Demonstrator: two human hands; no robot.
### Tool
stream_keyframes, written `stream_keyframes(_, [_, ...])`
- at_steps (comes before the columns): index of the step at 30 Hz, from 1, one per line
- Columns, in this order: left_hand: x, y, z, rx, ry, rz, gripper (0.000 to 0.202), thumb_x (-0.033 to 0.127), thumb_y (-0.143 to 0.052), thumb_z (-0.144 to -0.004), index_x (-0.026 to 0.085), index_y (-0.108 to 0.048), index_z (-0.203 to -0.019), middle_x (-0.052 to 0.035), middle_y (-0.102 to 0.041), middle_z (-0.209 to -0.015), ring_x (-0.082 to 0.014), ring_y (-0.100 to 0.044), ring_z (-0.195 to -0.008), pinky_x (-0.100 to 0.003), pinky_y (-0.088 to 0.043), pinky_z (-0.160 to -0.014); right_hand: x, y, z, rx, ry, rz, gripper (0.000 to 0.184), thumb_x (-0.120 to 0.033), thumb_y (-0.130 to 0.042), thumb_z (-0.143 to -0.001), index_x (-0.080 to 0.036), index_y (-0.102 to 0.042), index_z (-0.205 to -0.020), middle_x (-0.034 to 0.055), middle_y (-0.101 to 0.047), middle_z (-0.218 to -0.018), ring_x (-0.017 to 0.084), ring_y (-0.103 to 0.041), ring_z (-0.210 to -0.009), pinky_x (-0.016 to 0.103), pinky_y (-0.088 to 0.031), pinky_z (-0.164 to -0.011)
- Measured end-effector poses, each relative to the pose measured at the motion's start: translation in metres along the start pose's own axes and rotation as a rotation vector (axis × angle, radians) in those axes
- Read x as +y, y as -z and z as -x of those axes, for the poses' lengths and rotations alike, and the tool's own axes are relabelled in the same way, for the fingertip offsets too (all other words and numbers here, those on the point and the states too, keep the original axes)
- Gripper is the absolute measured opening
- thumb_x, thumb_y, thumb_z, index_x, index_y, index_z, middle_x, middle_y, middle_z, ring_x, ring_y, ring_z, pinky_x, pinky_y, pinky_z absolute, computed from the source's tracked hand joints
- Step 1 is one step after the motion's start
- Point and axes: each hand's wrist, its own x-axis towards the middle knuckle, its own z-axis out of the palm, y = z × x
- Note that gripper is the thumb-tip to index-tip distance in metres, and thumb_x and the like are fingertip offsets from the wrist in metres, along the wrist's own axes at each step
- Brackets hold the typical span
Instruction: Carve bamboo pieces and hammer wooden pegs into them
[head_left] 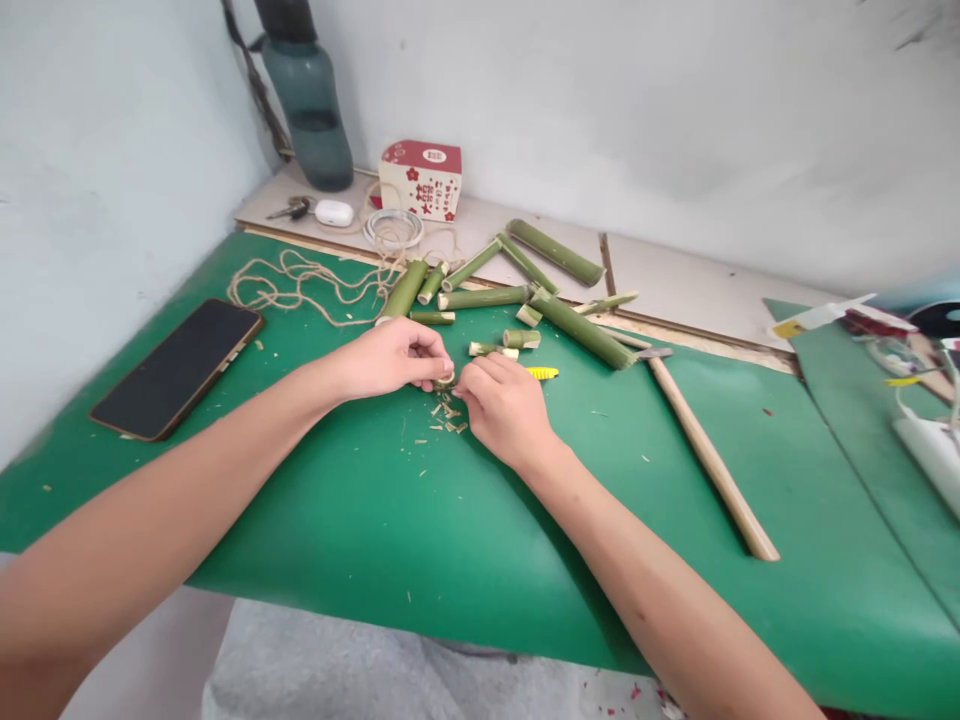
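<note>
My left hand (401, 358) is closed around a short piece of bamboo (445, 382), held just over the mat, with its cut end showing. Close beside it, my right hand (501, 400) has its fingers pinched together near that end; what they hold is hidden. A yellow ridged handle (543, 373) shows from behind my right hand, and I cannot tell whether it is held or lying there. Pale bamboo shavings (448, 412) are scattered under both hands. Short bamboo offcuts (521, 339) lie just beyond them.
Longer bamboo tubes (581, 327) lie behind, near twine (300, 280). A hammer (709, 450) rests at right, a phone (180, 365) at left on the green mat (360, 530). At the back stand a bottle (309, 110) and a red-white box (421, 182).
</note>
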Motion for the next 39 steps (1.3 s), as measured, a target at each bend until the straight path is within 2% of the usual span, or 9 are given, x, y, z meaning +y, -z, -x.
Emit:
stream_keyframes(11, [-0.002, -0.001, -0.002, 0.039, 0.013, -0.018, 0.015, 0.028, -0.073, -0.084, 0.015, -0.072, -0.077, -0.0028, -0.072, -0.066, -0.0119, -0.067, -0.06, -0.022, -0.052, -0.06, 0.006, 0.005, 0.002, 0.132, 0.039, -0.146, 0.026, -0.007, -0.051, -0.1, -0.022, -0.058, -0.08, 0.0031, -0.071, -0.081, 0.018, -0.062, -0.078, 0.033, -0.045, -0.069])
stream_keyframes(15, [-0.002, 0.0, -0.003, 0.037, 0.001, -0.041, 0.016, 0.027, -0.073, -0.084, 0.014, -0.072, -0.075, -0.0028, -0.071, -0.063, -0.0123, -0.067, -0.06, -0.022, -0.051, -0.059, 0.004, 0.002, 0.001, 0.105, 0.033, -0.075, 0.029, -0.008, -0.049, -0.1, -0.022, -0.057, -0.076, 0.0033, -0.069, -0.078, 0.018, -0.059, -0.076, 0.032, -0.045, -0.069])
stream_keyframes(19, [-0.003, 0.002, -0.002, 0.013, -0.023, -0.061, 0.017, 0.029, -0.073, -0.084, 0.013, -0.074, -0.076, -0.004, -0.072, -0.067, -0.013, -0.067, -0.063, -0.023, -0.052, -0.062, 0.002, 0.0, 0.0, 0.021, 0.005, 0.005, 0.028, -0.005, -0.048, -0.097, -0.021, -0.059, -0.077, 0.0027, -0.065, -0.073, 0.019, -0.052, -0.071, 0.032, -0.042, -0.068])
stream_keyframes(22, [-0.002, 0.002, -0.001, 0.015, -0.016, -0.043, 0.015, 0.028, -0.074, -0.083, 0.013, -0.074, -0.077, -0.0034, -0.072, -0.067, -0.0126, -0.067, -0.063, -0.023, -0.052, -0.062, 0.003, 0.002, -0.002, -0.03, -0.011, -0.015, 0.026, -0.006, -0.048, -0.097, -0.021, -0.061, -0.079, 0.0032, -0.067, -0.075, 0.019, -0.053, -0.073, 0.032, -0.042, -0.07])
stream_keyframes(27, [0.0, 0.002, 0.0, 0.038, 0.045, 0.066, 0.018, 0.03, -0.075, -0.084, 0.013, -0.073, -0.078, -0.0039, -0.073, -0.07, -0.0116, -0.066, -0.062, -0.022, -0.052, -0.061, 0.01, 0.013, 0.001, -0.092, 0.047, -0.084, 0.026, -0.009, -0.049, -0.099, -0.022, -0.062, -0.081, 0.0034, -0.07, -0.08, 0.019, -0.057, -0.076, 0.032, -0.043, -0.07])
stream_keyframes(29, [-0.001, 0.004, 0.0, 0.036, 0.065, 0.094, 0.019, 0.031, -0.075, -0.085, 0.013, -0.074, -0.08, -0.0046, -0.074, -0.072, -0.0114, -0.067, -0.063, -0.022, -0.052, -0.062, 0.014, 0.018, 0.005, -0.062, 0.048, -0.111, 0.025, -0.011, -0.05, -0.101, -0.022, -0.061, -0.082, 0.0035, -0.072, -0.083, 0.019, -0.06, -0.079, 0.032, -0.045, -0.072])
stream_keyframes(34, [-0.003, 0.01, 0.0, -0.007, 0.094, 0.121, 0.023, 0.036, -0.075, -0.086, 0.013, -0.074, -0.081, -0.0063, -0.075, -0.075, -0.0116, -0.067, -0.064, -0.022, -0.053, -0.063, 0.02, 0.025, 0.012, 0.114, -0.023, -0.165, 0.02, -0.012, -0.055, -0.101, -0.023, -0.061, -0.085, 0.0043, -0.074, -0.088, 0.019, -0.067, -0.083, 0.034, -0.051, -0.075])
stream_keyframes(39, [-0.001, 0.012, 0.001, 0.03, 0.142, 0.2, 0.024, 0.036, -0.076, -0.083, 0.013, -0.072, -0.08, -0.0068, -0.074, -0.073, -0.0116, -0.067, -0.061, -0.021, -0.051, -0.06, 0.019, 0.025, 0.013, 0.126, -0.042, -0.17, 0.019, -0.012, -0.055, -0.101, -0.023, -0.061, -0.086, 0.0044, -0.075, -0.088, 0.019, -0.069, -0.084, 0.036, -0.054, -0.076])
